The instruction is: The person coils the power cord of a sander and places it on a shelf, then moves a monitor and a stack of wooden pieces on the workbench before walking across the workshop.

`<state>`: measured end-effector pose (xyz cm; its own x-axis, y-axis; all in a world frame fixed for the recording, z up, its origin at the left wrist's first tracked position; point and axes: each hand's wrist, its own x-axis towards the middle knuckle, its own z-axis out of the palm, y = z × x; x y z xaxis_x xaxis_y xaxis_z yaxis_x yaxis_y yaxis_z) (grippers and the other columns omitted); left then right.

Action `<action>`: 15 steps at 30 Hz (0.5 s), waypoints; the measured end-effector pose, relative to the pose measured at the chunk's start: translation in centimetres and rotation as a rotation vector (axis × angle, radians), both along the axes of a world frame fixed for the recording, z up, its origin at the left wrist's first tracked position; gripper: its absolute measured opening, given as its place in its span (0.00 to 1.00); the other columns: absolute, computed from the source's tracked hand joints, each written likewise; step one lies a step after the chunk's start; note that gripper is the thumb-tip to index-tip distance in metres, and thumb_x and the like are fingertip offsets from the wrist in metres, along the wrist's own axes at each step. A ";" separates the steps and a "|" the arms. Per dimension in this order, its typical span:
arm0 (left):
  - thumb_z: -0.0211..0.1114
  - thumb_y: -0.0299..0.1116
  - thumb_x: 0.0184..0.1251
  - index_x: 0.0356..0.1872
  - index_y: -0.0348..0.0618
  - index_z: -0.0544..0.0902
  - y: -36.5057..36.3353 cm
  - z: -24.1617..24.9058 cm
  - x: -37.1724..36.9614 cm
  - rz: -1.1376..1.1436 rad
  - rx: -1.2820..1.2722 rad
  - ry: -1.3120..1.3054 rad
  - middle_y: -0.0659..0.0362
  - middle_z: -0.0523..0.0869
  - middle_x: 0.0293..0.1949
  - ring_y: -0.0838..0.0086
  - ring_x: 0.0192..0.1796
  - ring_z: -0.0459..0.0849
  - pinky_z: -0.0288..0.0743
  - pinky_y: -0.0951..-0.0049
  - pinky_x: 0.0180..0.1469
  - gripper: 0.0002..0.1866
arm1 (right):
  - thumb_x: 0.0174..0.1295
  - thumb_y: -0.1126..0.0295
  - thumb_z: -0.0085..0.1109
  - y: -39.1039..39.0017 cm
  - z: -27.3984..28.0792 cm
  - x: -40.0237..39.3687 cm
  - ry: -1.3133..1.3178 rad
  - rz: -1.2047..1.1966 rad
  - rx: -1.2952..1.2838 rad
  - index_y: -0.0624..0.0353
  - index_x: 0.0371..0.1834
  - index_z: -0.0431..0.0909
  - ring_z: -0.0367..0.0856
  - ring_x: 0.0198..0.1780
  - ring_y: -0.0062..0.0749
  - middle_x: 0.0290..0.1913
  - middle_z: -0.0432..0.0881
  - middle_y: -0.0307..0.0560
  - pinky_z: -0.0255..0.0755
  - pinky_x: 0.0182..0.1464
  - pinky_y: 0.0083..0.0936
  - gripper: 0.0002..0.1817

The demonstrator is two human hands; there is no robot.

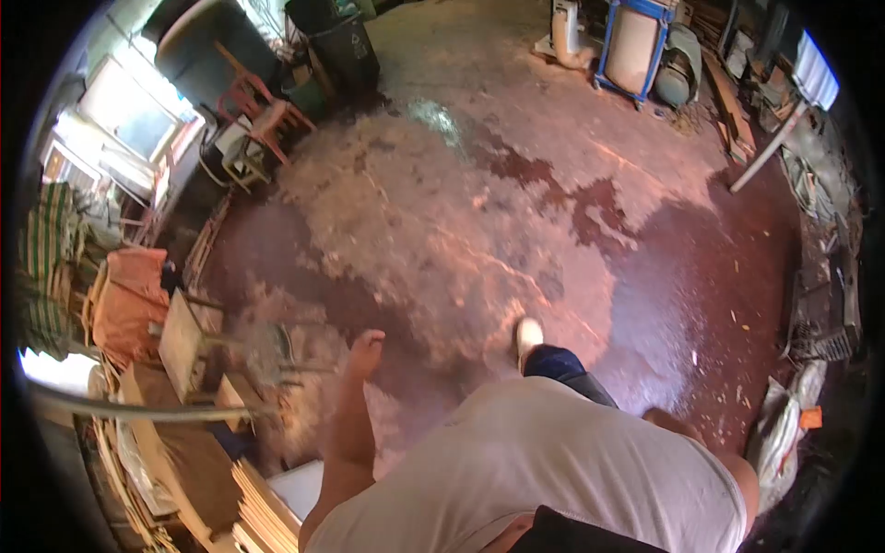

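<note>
My left hand is held out in front of me, to the left of my body, above the stained floor. Its fingers look loosely curled together, and no object shows in them. It touches nothing. My right arm bends in beside my light shirt, and the hand at its end is hidden behind my body. Ahead of me, one light-coloured shoe and a dark trouser leg show on the floor.
Wet dark patches cover part of the floor. On the left stand a pink plastic chair, an orange cloth and stacked wooden boards. A blue-framed cart stands ahead. A leaning pole and white sacks are on the right.
</note>
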<state>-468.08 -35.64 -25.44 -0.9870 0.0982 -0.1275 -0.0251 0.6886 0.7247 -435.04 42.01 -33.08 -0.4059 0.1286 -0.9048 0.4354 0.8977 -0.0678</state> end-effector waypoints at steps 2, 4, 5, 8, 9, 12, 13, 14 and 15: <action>0.56 0.38 0.69 0.45 0.40 0.80 2.5 7.3 -12.3 0.060 0.332 -0.277 0.57 0.84 0.35 0.66 0.35 0.84 0.78 0.61 0.37 0.13 | 0.66 0.51 0.51 0.4 -0.8 -5.2 -0.067 -0.111 -0.010 0.60 0.44 0.82 0.83 0.44 0.48 0.42 0.84 0.59 0.74 0.48 0.42 0.22; 0.54 0.33 0.69 0.50 0.43 0.79 4.6 11.0 -22.5 0.204 0.465 -0.387 0.57 0.84 0.36 0.66 0.36 0.83 0.78 0.62 0.38 0.13 | 0.66 0.52 0.52 1.0 -2.4 -13.9 -0.092 -0.107 -0.033 0.59 0.45 0.82 0.82 0.44 0.49 0.42 0.84 0.59 0.74 0.48 0.42 0.21; 0.53 0.31 0.69 0.53 0.45 0.79 5.8 11.1 -26.5 0.265 0.481 -0.389 0.57 0.84 0.36 0.66 0.37 0.83 0.78 0.63 0.39 0.14 | 0.66 0.52 0.52 1.3 -3.6 -19.2 -0.088 -0.089 -0.055 0.58 0.45 0.82 0.82 0.44 0.49 0.43 0.84 0.60 0.74 0.49 0.42 0.21; 0.53 0.38 0.69 0.54 0.42 0.79 8.5 8.9 -34.9 0.188 0.130 -0.418 0.54 0.84 0.45 0.65 0.46 0.82 0.76 0.63 0.47 0.18 | 0.66 0.54 0.52 3.8 -6.1 -41.1 0.037 0.132 -0.095 0.57 0.46 0.82 0.82 0.45 0.50 0.43 0.83 0.61 0.74 0.49 0.41 0.19; 0.54 0.43 0.69 0.54 0.40 0.79 8.7 7.4 -36.3 0.111 -0.058 -0.435 0.52 0.84 0.50 0.64 0.50 0.82 0.75 0.62 0.51 0.20 | 0.66 0.54 0.52 4.9 -7.1 -49.5 0.127 0.281 -0.083 0.57 0.46 0.82 0.81 0.45 0.51 0.44 0.83 0.61 0.74 0.50 0.41 0.19; 0.45 0.52 0.72 0.58 0.45 0.77 6.1 -8.8 -39.1 0.376 0.645 -0.927 0.53 0.78 0.59 0.61 0.57 0.76 0.67 0.51 0.62 0.26 | 0.65 0.54 0.54 5.8 -1.7 -79.6 0.735 0.261 -0.144 0.57 0.48 0.81 0.82 0.46 0.50 0.44 0.83 0.60 0.74 0.51 0.41 0.19; 0.45 0.52 0.72 0.57 0.45 0.77 7.9 -9.7 -39.7 0.266 0.403 -0.901 0.53 0.79 0.57 0.61 0.55 0.76 0.68 0.53 0.61 0.26 | 0.64 0.54 0.56 4.1 5.3 -89.1 0.999 -0.008 -0.336 0.57 0.49 0.80 0.83 0.46 0.49 0.44 0.84 0.58 0.74 0.51 0.40 0.20; 0.46 0.52 0.72 0.57 0.45 0.78 9.9 -10.1 -41.3 0.130 0.109 -0.842 0.53 0.80 0.55 0.61 0.54 0.77 0.69 0.54 0.59 0.25 | 0.64 0.54 0.57 2.3 10.2 -97.4 0.937 -0.199 -0.175 0.57 0.50 0.79 0.83 0.45 0.45 0.43 0.84 0.57 0.75 0.50 0.37 0.20; 0.47 0.51 0.72 0.56 0.45 0.78 10.9 -11.3 -44.1 0.084 0.039 -0.840 0.54 0.80 0.54 0.61 0.52 0.78 0.70 0.55 0.58 0.25 | 0.64 0.56 0.57 1.4 15.0 -104.8 1.002 -0.160 -0.223 0.58 0.50 0.78 0.84 0.44 0.43 0.41 0.84 0.56 0.75 0.48 0.35 0.19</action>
<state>-512.22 -24.74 -36.69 -0.5703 0.0483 -0.8200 -0.6160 0.6352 0.4658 -539.79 43.37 -18.03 -0.9779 0.1183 -0.1722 0.2010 0.7573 -0.6213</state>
